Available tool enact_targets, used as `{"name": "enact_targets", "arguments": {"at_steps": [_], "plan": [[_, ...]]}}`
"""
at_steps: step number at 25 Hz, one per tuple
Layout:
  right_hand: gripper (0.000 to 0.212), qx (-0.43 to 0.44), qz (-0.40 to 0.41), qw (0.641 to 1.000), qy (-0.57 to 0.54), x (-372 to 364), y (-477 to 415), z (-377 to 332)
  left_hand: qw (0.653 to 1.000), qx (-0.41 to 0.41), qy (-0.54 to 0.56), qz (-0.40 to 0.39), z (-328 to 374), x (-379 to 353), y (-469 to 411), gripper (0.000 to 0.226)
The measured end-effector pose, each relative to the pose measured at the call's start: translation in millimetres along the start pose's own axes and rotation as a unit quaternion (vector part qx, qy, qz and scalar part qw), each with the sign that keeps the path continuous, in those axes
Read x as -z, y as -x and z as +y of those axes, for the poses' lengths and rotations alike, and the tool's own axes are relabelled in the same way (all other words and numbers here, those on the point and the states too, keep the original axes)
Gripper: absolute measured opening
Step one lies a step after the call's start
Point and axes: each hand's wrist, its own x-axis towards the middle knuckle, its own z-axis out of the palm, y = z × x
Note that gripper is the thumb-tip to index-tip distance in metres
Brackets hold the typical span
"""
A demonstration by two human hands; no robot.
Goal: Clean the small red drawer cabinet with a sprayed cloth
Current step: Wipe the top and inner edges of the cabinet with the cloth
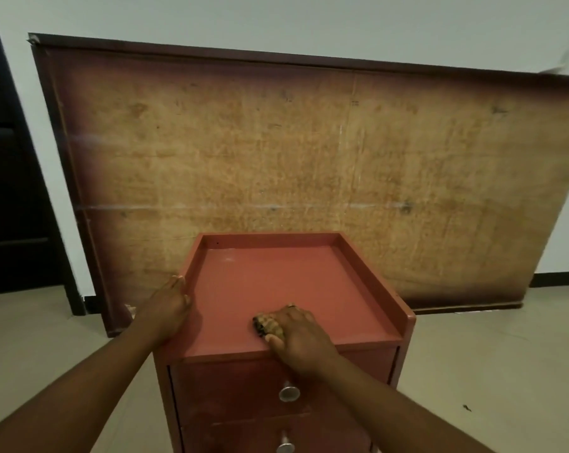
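Observation:
The small red drawer cabinet (276,282) stands on the floor in front of me, its recessed top rimmed by a low raised edge. Two drawers with round metal knobs (289,393) show below the front edge. My right hand (301,335) presses a yellowish-brown cloth (268,323) flat on the top near the front edge; only the cloth's left part sticks out from under the fingers. My left hand (168,308) grips the left rim of the cabinet, fingers laid along the rim.
A large worn wooden board (276,152) leans against the white wall right behind the cabinet. A dark door frame (11,191) stands at the left. Pale tiled floor (489,371) surrounds the cabinet on both sides.

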Motion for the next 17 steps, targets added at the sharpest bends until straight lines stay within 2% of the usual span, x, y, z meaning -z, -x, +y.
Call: {"name": "enact_targets", "arguments": {"at_steps": [5,8,17], "plan": [[0.050,-0.137,0.019,0.990,0.034,41.4,41.6,93.0,1.000,-0.015,-0.008,-0.013,-1.5,-2.0,-2.5,0.036],[0.052,-0.204,0.012,0.978,0.046,46.8,49.1,108.8,1.000,-0.017,0.002,-0.001,-2.7,-1.3,-1.9,0.035],[0.056,-0.216,-0.017,0.974,0.068,44.8,2.5,119.3,1.000,-0.021,0.009,0.014,-9.7,-6.5,-5.5,0.039]]}}
